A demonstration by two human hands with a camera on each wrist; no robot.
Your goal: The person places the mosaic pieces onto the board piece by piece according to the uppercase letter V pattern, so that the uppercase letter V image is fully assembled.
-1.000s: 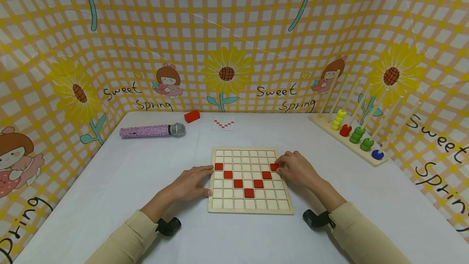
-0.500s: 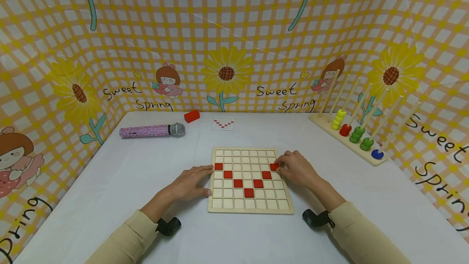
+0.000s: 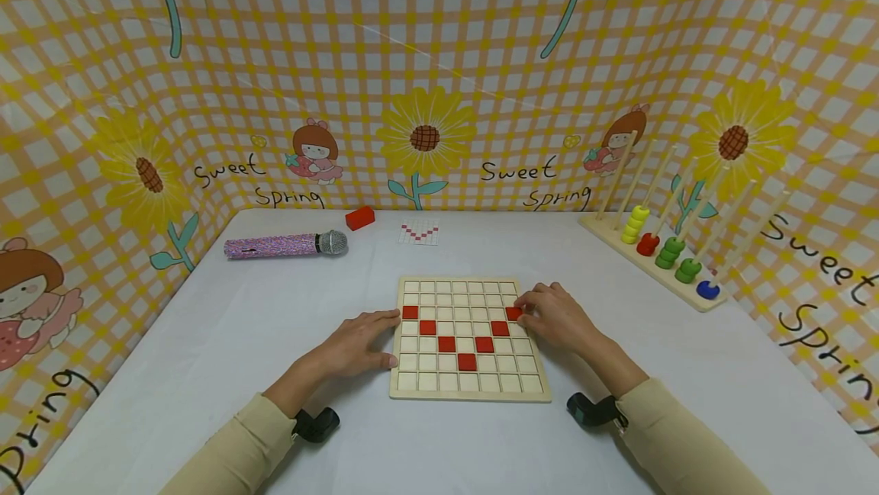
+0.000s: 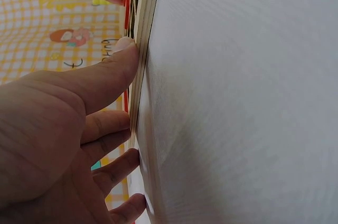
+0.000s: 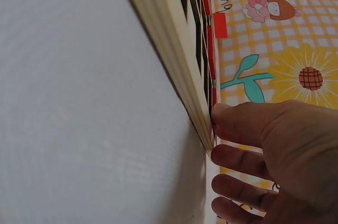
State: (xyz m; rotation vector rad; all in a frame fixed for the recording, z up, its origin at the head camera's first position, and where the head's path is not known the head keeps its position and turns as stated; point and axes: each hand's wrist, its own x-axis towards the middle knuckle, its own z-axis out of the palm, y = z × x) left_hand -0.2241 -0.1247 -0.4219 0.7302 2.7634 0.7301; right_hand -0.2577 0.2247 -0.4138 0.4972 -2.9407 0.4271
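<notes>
A square wooden grid board lies flat on the table, with several red square tiles in its cells forming a V. My left hand touches the board's left edge with thumb and fingertips, the fingers spread; the left wrist view shows the thumb against the wooden rim. At the right side, my right hand pinches the red tile at the V's upper right end between thumb and index finger. In the right wrist view, the right thumb lies at the board's edge, partly hiding that tile.
A small card with a printed red V pattern lies behind the board. Left of it are a red block and a glittery microphone. A wooden peg stand with coloured beads stands at the right; patterned cloth surrounds the table.
</notes>
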